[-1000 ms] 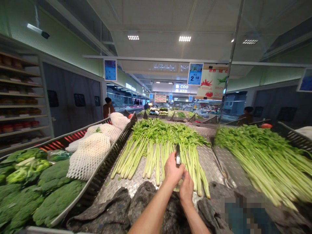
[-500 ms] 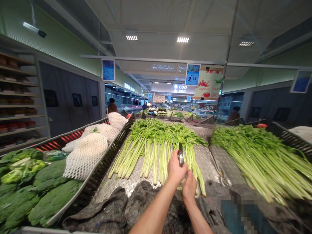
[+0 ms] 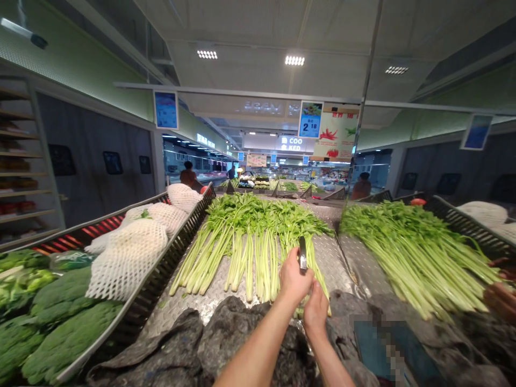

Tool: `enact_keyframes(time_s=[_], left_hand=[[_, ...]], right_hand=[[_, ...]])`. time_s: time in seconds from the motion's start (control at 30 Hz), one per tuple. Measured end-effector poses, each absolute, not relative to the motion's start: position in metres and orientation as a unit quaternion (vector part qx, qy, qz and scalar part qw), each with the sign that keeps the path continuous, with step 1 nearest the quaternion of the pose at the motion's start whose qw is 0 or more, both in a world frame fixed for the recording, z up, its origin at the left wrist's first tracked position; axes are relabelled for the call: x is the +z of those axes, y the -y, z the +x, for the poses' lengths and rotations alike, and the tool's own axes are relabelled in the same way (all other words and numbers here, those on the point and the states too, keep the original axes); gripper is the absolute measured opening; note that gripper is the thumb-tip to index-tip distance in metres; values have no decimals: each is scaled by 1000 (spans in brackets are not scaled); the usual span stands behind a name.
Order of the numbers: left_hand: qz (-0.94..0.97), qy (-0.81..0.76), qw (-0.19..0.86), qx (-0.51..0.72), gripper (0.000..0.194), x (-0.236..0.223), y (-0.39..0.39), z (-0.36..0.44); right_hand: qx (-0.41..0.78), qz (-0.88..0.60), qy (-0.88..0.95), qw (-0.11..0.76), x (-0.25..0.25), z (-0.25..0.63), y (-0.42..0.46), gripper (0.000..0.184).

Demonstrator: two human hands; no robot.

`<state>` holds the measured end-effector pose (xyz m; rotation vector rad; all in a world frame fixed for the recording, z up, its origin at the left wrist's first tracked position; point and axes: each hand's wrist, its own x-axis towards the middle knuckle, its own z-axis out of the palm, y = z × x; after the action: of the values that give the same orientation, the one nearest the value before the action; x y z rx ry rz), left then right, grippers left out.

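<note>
In the head view, your left hand (image 3: 296, 280) closes round a dark tool (image 3: 302, 255), probably light and stiff; whether your right hand (image 3: 316, 310), alongside, holds anything cannot be told. Celery (image 3: 250, 236) lies on the desk (image 3: 327, 258) ahead, likely crisp and brittle, best held mid-stalk

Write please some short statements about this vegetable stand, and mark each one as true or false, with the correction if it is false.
1. The celery lies with its leaves at the far end. True.
2. The broccoli is to the right of the celery. False: the broccoli is to the left.
3. The left hand holds a dark object. True.
4. The right hand is far from the left hand. False: they are close together.
5. Grey cloth lies along the near edge. True.
6. The hanging price sign shows 5 18. False: it shows 2 18.
</note>
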<state>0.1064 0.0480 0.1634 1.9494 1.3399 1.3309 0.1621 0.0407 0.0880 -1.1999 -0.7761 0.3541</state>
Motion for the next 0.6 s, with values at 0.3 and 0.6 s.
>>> enact_keyframes(time_s=[0.3,0.6], left_hand=[[714,-472,221,468,43,163,-42,117],[727,-467,214,455,38,162,-41,127]], right_hand=[[144,-561,334,743,82,173,-38,52],[121,-579,329,736,86,179,-32,48]])
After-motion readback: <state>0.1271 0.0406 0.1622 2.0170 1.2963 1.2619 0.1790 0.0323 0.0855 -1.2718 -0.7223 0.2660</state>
